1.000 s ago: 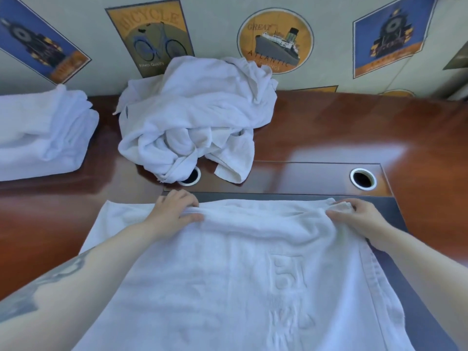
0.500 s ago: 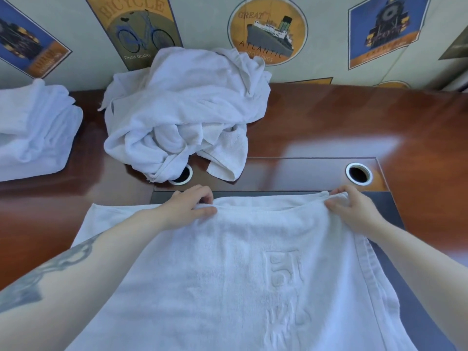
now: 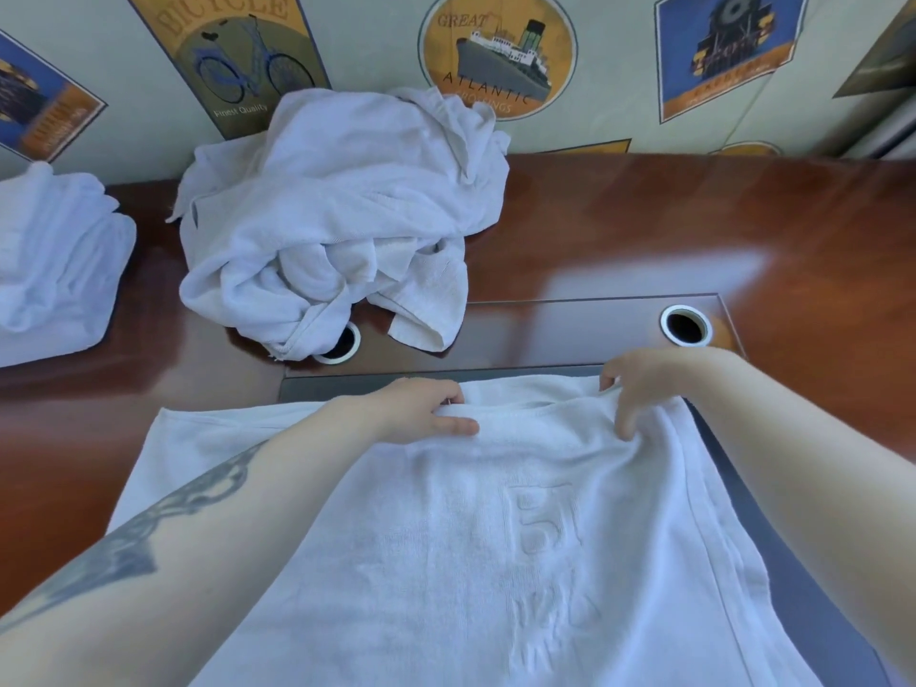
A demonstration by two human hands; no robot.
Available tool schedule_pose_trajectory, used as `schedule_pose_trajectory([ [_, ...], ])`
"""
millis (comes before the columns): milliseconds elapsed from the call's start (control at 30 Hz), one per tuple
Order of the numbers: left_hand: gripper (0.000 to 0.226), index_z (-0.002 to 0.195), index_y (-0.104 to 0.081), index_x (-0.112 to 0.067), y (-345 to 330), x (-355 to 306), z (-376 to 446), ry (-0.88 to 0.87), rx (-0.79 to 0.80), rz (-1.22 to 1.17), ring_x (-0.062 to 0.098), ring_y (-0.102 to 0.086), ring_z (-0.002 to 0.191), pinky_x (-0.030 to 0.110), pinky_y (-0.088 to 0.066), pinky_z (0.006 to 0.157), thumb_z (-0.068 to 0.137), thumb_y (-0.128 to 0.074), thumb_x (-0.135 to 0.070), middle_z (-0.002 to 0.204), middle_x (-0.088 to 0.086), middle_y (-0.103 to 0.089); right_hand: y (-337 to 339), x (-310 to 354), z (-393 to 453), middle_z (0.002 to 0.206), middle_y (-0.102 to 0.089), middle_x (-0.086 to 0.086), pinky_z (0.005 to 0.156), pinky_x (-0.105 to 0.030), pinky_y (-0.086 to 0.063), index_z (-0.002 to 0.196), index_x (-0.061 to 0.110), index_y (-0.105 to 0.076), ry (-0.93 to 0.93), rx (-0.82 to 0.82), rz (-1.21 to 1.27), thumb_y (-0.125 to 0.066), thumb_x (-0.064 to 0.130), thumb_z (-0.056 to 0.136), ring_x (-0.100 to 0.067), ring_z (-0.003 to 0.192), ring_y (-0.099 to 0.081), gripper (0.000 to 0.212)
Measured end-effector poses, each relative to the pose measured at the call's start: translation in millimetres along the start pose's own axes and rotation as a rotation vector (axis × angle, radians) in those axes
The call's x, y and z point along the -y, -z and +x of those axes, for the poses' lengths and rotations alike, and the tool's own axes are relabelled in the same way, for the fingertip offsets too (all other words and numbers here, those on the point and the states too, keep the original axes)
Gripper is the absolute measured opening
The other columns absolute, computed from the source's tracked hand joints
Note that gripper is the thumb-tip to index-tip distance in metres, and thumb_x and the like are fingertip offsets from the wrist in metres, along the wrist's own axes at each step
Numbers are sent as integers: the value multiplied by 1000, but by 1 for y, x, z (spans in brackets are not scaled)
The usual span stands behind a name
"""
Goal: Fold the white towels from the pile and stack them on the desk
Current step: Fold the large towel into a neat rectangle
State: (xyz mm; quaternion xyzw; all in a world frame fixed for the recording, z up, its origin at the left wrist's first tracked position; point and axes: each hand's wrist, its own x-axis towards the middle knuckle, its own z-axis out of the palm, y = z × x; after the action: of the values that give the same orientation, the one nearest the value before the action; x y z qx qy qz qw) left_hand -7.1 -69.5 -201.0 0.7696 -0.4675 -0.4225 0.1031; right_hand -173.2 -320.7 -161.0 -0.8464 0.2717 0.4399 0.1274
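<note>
Two hands work the far edge of a flat white terry towel (image 3: 495, 562) with a raised woven emblem, spread on the glossy reddish-brown wooden bench (image 3: 694, 230) nearest the person. The left hand (image 3: 421, 414) pinches the far hem, thumb on top and fingers tucked under, while the right hand (image 3: 639, 394) curls its fingers round a bunched bit of the same hem near the right corner. Gripping both ends of one edge likely lets the cloth be drawn taut and carried over evenly for a fold.

Behind, against the wall, lies the crumpled heap of unfolded white towels (image 3: 337, 215), one tail draped over a round metal-rimmed cable hole (image 3: 342, 342); a second such hole (image 3: 685, 325) sits just beyond the right hand. At the left edge stands a stack of folded white towels (image 3: 54, 270), well apart. Nothing appears to block the fold, though the heap sits near the hem.
</note>
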Motion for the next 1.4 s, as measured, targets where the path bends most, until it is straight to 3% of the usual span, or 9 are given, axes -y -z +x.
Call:
schedule_pose_trajectory([
  [167,36,80,-48,-20,-1,-7,3,-10,-39,-13,12,-39,65,31,-30,62,90,-60,-52,72,-9,-44,14,21,-3,122,-48,6,86,-33,-46,125,27,-49,46,65,-163,-86,51,60,-20,102,-50,79],
  [333,20,90,-48,-30,-13,-10,5,28,-222,59,9,-51,72,29,-34,59,100,-42,-46,82,-12,-56,-4,23,7,103,-52,20,95,-36,-42,107,34,-60,249,20,67,-61,79,71,-13,100,-54,58],
  [467,11,95,-45,-39,-16,-5,-2,-22,-225,-182,-2,-52,73,26,-40,66,96,-50,-49,91,-20,-55,-25,24,14,73,-51,21,73,-33,-36,80,35,-56,375,-176,176,-65,73,71,-10,75,-53,41],
  [667,37,93,-48,-40,-11,2,-4,-62,-127,-6,-1,-50,88,26,-39,71,76,-68,-66,104,-22,-46,-37,35,11,102,-58,-10,67,-33,-35,95,13,-60,435,-166,166,-69,64,74,-31,99,-57,57],
  [800,41,97,-50,-40,-7,1,-7,-56,-73,138,4,-47,83,24,-35,66,75,-67,-69,109,-22,-38,-33,40,-3,109,-59,3,90,-38,-47,107,19,-64,401,-88,19,-71,62,74,-22,101,-56,55],
  [933,32,109,-54,-31,-18,-5,-14,-222,-142,203,5,-42,100,26,-36,79,85,-69,-47,117,-19,-41,-44,48,-11,111,-43,4,65,-34,-39,111,25,-53,462,-227,-215,-70,47,79,-23,78,-47,42],
  [1067,25,109,-55,-22,-31,-8,-19,-262,-302,212,11,-44,100,31,-41,84,92,-63,-37,118,-12,-47,-50,43,-15,121,-43,5,65,-33,-40,127,31,-48,425,-313,-165,-67,48,82,-22,81,-50,52],
  [1267,33,106,-52,-22,-24,-8,-9,-54,-268,214,12,-40,95,31,-32,78,95,-52,-53,102,-10,-44,-35,39,-1,91,-56,2,89,-45,-45,75,27,-51,308,-297,-184,-54,63,87,-24,91,-53,38],
  [1400,24,100,-42,-24,-18,-8,0,-10,-267,208,12,-38,94,35,-33,82,101,-42,-48,97,-8,-42,-29,25,17,84,-52,0,80,-38,-39,74,18,-48,436,-347,-4,-47,60,93,-24,90,-51,46],
])
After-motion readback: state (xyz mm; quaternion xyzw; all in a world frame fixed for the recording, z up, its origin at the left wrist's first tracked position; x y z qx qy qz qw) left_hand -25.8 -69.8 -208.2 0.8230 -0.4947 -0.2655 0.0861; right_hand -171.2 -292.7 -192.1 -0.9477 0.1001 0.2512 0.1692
